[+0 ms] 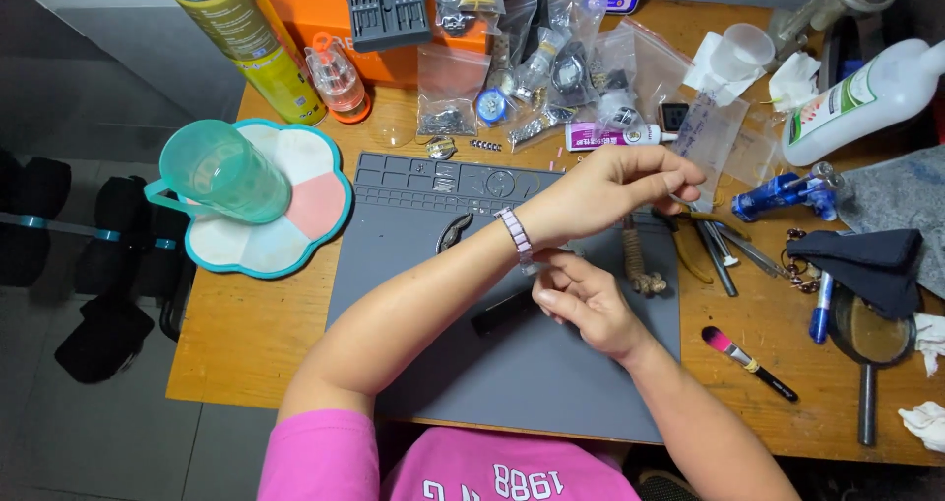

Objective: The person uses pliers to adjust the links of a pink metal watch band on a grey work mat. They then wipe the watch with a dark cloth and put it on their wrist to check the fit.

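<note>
My left hand (pixel 615 181) is raised over the grey work mat (pixel 413 255), fingers loosely curled, holding nothing. A pink and silver link bracelet watch (pixel 516 237) sits around its wrist. My right hand (pixel 581 299) reaches under that wrist, and its fingertips pinch the band at the clasp. A small dark watch part (pixel 454 232) lies on the mat just left of my left forearm. A black strap piece (pixel 502 314) lies on the mat beneath my arms.
A teal mug (pixel 221 171) stands on a flower-shaped tray (pixel 315 211) at left. Plastic bags of watch parts (pixel 546 68), a yellow spray can (pixel 246 38) and an orange box (pixel 325 9) crowd the back. Pliers (pixel 714 255), a brush (pixel 748 361), a magnifier (pixel 866 348) and a white bottle (pixel 866 97) lie right.
</note>
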